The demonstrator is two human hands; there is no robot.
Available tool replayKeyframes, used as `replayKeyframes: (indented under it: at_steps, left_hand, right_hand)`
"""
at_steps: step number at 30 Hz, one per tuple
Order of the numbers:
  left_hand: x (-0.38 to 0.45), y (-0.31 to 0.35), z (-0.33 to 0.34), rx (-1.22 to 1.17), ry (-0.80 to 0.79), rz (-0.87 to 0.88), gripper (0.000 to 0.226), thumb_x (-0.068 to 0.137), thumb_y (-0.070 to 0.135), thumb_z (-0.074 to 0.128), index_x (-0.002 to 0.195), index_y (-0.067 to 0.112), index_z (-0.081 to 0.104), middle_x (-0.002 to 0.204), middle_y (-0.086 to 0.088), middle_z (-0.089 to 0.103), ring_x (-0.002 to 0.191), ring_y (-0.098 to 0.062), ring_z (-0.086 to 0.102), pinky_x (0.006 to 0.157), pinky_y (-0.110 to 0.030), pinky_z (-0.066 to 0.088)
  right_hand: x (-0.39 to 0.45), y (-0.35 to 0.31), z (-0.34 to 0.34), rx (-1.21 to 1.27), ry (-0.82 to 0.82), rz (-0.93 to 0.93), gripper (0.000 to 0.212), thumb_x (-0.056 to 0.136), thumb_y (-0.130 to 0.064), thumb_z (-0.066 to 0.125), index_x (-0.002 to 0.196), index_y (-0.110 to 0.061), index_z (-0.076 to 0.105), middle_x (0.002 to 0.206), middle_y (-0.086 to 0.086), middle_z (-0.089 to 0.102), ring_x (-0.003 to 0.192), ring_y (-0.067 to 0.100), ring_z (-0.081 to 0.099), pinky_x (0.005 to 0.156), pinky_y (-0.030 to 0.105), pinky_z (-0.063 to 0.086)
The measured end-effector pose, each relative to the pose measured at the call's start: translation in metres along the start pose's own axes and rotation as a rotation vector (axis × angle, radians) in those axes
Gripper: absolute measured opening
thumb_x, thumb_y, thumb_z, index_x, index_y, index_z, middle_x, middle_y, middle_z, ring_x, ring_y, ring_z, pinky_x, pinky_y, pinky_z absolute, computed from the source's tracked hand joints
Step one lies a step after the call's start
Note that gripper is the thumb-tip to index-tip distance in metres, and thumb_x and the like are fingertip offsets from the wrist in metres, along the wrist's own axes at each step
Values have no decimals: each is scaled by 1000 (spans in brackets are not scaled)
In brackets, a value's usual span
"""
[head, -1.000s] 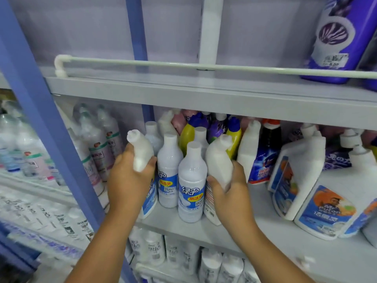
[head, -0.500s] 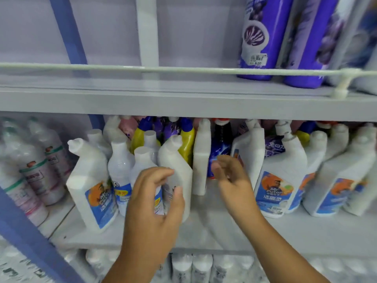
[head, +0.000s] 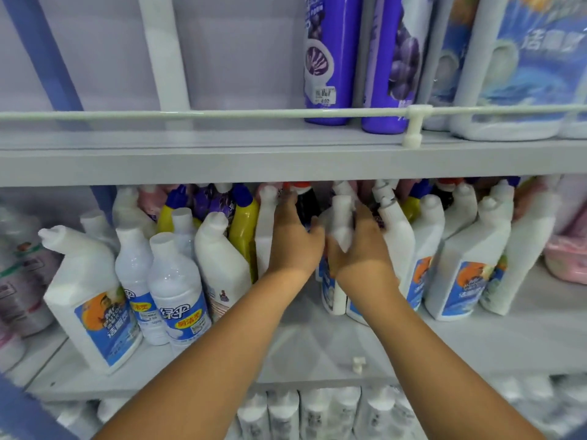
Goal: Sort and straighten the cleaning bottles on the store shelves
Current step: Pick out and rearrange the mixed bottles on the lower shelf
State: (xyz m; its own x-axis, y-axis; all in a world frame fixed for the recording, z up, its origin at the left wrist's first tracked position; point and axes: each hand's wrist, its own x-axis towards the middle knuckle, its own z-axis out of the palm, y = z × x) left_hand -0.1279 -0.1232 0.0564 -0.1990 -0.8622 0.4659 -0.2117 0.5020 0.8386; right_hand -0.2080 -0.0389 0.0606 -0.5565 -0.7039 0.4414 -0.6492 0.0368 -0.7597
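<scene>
On the middle shelf (head: pixel 317 350), right of centre, a white angle-necked bottle (head: pixel 341 227) stands among the cleaning bottles with both hands on it. Curled around its neck and shoulder, the right hand (head: pixel 360 249) grips it from the right. The left hand (head: pixel 293 242) reaches in just left of it, fingers extended toward the dark bottle with a red cap (head: pixel 305 201) behind; whether it grips anything cannot be told. Right of the hands stands a row of white bottles with blue and orange labels (head: pixel 463 265), close together. Left of the hands are a yellow bottle with a blue cap (head: pixel 243 223), another white angle-necked bottle (head: pixel 219 255), two round white bottles with blue labels (head: pixel 176 290), and at the near left a large white bottle with an orange and blue label (head: pixel 85 293). Above, behind a white rail (head: pixel 190 114), stand purple bottles (head: pixel 330 58) and white jugs (head: pixel 521 65).
</scene>
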Motion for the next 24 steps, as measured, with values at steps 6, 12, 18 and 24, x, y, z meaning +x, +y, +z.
replayKeyframes:
  at_steps: [6, 12, 18, 24]
  left_hand:
    - [41, -14, 36, 104, -32, -406, 38, 103, 25, 50, 137, 8, 50, 129, -15, 62, 114, -34, 62, 87, -33, 45]
    - [70, -26, 45, 89, -88, -392, 39, 96, 37, 55, 122, 9, 64, 118, -12, 70, 104, -31, 67, 82, -33, 50]
    - [81, -33, 51, 60, -44, -391, 43, 88, 44, 61, 117, 12, 65, 113, -8, 70, 105, -27, 67, 95, -38, 55]
    - [70, -17, 43, 144, -97, -375, 24, 101, 32, 55, 112, 12, 57, 105, -8, 62, 97, -25, 61, 82, -28, 42]
  right_hand:
    - [13, -13, -9, -273, -95, 71, 55, 98, -29, 57, 146, -10, 38, 124, 12, 65, 111, 29, 63, 83, 31, 46]
    - [10, -7, -16, -297, -110, 49, 51, 98, -25, 56, 145, -14, 38, 138, 8, 54, 119, 27, 58, 93, 35, 48]
    - [8, -8, -9, -335, -103, 61, 60, 98, -23, 54, 152, -18, 29, 148, 8, 43, 128, 27, 52, 96, 36, 46]
    - [9, -8, -10, -379, -111, 50, 59, 100, -33, 55, 151, -21, 29, 144, 3, 50, 126, 25, 55, 89, 35, 47]
